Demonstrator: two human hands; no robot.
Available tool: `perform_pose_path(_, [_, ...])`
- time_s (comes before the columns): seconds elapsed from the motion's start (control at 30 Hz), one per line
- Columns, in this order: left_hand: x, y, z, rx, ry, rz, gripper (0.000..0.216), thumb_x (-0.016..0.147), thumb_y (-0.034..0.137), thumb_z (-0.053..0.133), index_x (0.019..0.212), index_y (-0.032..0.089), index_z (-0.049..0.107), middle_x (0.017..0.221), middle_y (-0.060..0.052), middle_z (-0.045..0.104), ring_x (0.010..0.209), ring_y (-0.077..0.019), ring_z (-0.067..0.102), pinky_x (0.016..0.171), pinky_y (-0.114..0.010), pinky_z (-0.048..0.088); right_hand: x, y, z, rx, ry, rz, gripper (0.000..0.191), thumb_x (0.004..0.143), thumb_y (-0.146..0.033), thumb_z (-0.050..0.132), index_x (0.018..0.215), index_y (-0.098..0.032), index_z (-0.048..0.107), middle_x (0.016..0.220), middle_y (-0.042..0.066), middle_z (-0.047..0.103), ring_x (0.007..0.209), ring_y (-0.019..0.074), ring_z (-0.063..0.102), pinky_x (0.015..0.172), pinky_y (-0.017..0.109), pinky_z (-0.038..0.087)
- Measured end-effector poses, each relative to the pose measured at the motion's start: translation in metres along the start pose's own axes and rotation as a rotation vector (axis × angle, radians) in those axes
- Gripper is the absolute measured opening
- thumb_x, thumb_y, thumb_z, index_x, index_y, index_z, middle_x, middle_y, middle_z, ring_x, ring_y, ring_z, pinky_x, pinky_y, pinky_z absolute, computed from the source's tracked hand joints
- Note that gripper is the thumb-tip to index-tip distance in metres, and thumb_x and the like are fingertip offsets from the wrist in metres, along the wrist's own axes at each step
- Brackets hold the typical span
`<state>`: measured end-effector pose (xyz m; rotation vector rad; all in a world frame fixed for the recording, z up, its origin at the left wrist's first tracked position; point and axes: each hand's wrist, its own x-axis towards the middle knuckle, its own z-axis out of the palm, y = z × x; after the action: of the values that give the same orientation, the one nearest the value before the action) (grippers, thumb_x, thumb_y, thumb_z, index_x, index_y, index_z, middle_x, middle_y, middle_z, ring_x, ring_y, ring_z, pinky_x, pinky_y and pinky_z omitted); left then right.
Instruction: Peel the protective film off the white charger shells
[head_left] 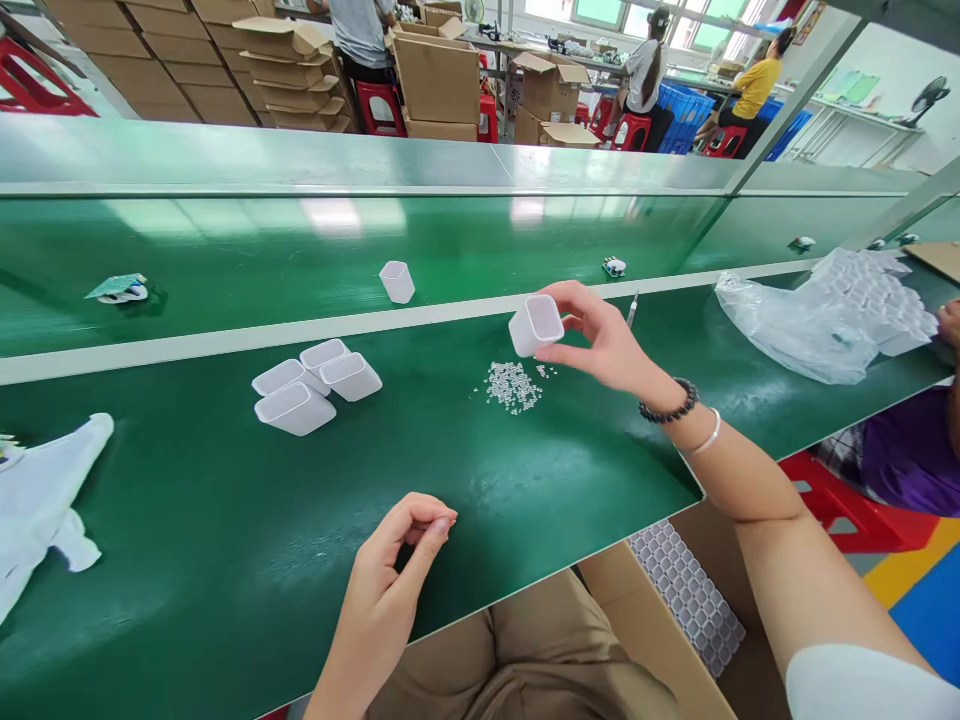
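Note:
My right hand (592, 335) grips a small white plastic cup (525, 328) with rounded square sides, its open end turned toward me. Just below it, a pile of tiny clear or silvery pieces (513, 387) is spread on the green worktable (225, 560). Near the table's front edge, my left hand (401, 560) has thumb and forefinger pinched together; whatever may be between the fingertips is too small to make out. Left of the pile, several matching white cups (296, 408) lie huddled on the table. Another cup (397, 282) stands alone on the green conveyor belt (300, 250).
Small circuit assemblies (613, 266) sit on the belt. A white cloth glove (52, 500) lies at left, a plastic bag of cups (832, 315) at right. Beside my legs, a cardboard box (645, 630) holds rows of cups. A person in purple (911, 450) sits at right.

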<state>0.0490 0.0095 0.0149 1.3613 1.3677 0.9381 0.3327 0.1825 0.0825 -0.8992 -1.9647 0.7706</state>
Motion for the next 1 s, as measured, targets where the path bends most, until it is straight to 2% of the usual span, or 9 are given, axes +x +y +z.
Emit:
perform_pose_path(0.1, [-0.001, -0.002, -0.001, 0.008, -0.017, 0.007, 0.027, 0.096, 0.047, 0.058, 0.084, 0.023, 0.063, 0.084, -0.001, 0.061, 0.077, -0.0156, 0.057, 0.069, -0.023, 0.047, 0.032, 0.056, -0.019, -0.225, -0.053, 0.315, 0.048, 0.077, -0.033, 0.080, 0.119, -0.019, 0.061, 0.117, 0.005, 0.068, 0.105, 0.0181, 0.065, 0.092, 0.030, 0.054])
perform_pose_path(0.17, [-0.002, -0.004, -0.002, 0.022, -0.028, 0.010, 0.027, 0.097, 0.047, 0.056, 0.084, 0.023, 0.061, 0.084, -0.001, 0.060, 0.077, -0.0158, 0.056, 0.069, -0.024, 0.046, 0.056, 0.094, -0.036, -0.364, 0.031, 0.435, 0.042, 0.075, -0.023, 0.078, 0.112, -0.012, 0.062, 0.115, 0.011, 0.069, 0.100, 0.0204, 0.065, 0.093, 0.034, 0.053])
perform_pose_path(0.27, [-0.002, -0.005, -0.002, 0.045, -0.046, 0.000, 0.026, 0.098, 0.045, 0.052, 0.088, 0.023, 0.060, 0.086, -0.001, 0.059, 0.077, -0.0159, 0.055, 0.069, -0.025, 0.045, 0.087, 0.137, -0.061, -0.533, 0.178, 0.540, 0.031, 0.072, -0.014, 0.074, 0.100, -0.008, 0.061, 0.111, 0.018, 0.068, 0.100, 0.0271, 0.063, 0.094, 0.042, 0.050])
perform_pose_path(0.4, [-0.002, -0.005, 0.002, 0.043, -0.048, -0.029, 0.024, 0.099, 0.043, 0.051, 0.090, 0.022, 0.059, 0.085, -0.001, 0.057, 0.077, -0.0155, 0.053, 0.071, -0.026, 0.043, 0.106, 0.162, -0.083, -0.695, 0.297, 0.579, 0.024, 0.066, -0.009, 0.076, 0.084, -0.009, 0.060, 0.105, 0.022, 0.067, 0.108, 0.0360, 0.058, 0.098, 0.050, 0.044])
perform_pose_path(0.53, [-0.005, -0.001, 0.002, -0.016, -0.045, -0.043, 0.023, 0.099, 0.040, 0.050, 0.092, 0.021, 0.060, 0.086, -0.002, 0.059, 0.079, -0.0153, 0.056, 0.073, -0.027, 0.045, 0.103, 0.163, -0.086, -0.755, 0.402, 0.462, 0.028, 0.073, -0.018, 0.075, 0.096, -0.006, 0.062, 0.113, 0.025, 0.062, 0.120, 0.0353, 0.049, 0.105, 0.052, 0.035])
perform_pose_path(0.67, [0.005, 0.016, -0.027, 0.129, 0.012, -0.027, 0.022, 0.098, 0.040, 0.052, 0.106, 0.022, 0.061, 0.099, -0.004, 0.064, 0.086, -0.0174, 0.061, 0.071, -0.028, 0.048, 0.086, 0.155, -0.069, -0.711, 0.416, 0.249, 0.044, 0.076, -0.019, 0.073, 0.118, -0.008, 0.061, 0.125, 0.025, 0.056, 0.121, 0.0307, 0.047, 0.109, 0.048, 0.033])
perform_pose_path(0.77, [0.030, 0.031, -0.065, 0.535, 0.267, 0.132, 0.027, 0.095, 0.035, 0.055, 0.118, 0.020, 0.059, 0.113, -0.009, 0.063, 0.097, -0.0223, 0.061, 0.081, -0.034, 0.051, 0.061, 0.136, -0.045, -0.664, 0.249, 0.115, 0.042, 0.075, -0.017, 0.072, 0.116, -0.015, 0.066, 0.111, 0.014, 0.060, 0.101, 0.0259, 0.057, 0.096, 0.044, 0.047])
perform_pose_path(0.83, [0.053, 0.036, -0.089, 0.846, 0.434, 0.224, 0.030, 0.092, 0.030, 0.056, 0.118, 0.015, 0.059, 0.123, -0.016, 0.058, 0.113, -0.0317, 0.057, 0.095, -0.044, 0.048, 0.042, 0.116, -0.029, -0.608, 0.096, 0.079, 0.034, 0.078, -0.021, 0.070, 0.112, -0.016, 0.068, 0.103, 0.010, 0.060, 0.088, 0.0227, 0.060, 0.081, 0.039, 0.052])
perform_pose_path(1.0, [0.082, 0.030, -0.112, 1.096, 0.370, 0.219, 0.026, 0.095, 0.031, 0.051, 0.100, 0.010, 0.066, 0.132, -0.023, 0.048, 0.130, -0.0450, 0.046, 0.104, -0.058, 0.042, 0.008, 0.070, -0.007, -0.410, -0.114, 0.161, 0.028, 0.084, -0.029, 0.063, 0.107, -0.016, 0.071, 0.097, 0.010, 0.065, 0.085, 0.0222, 0.061, 0.071, 0.035, 0.050])
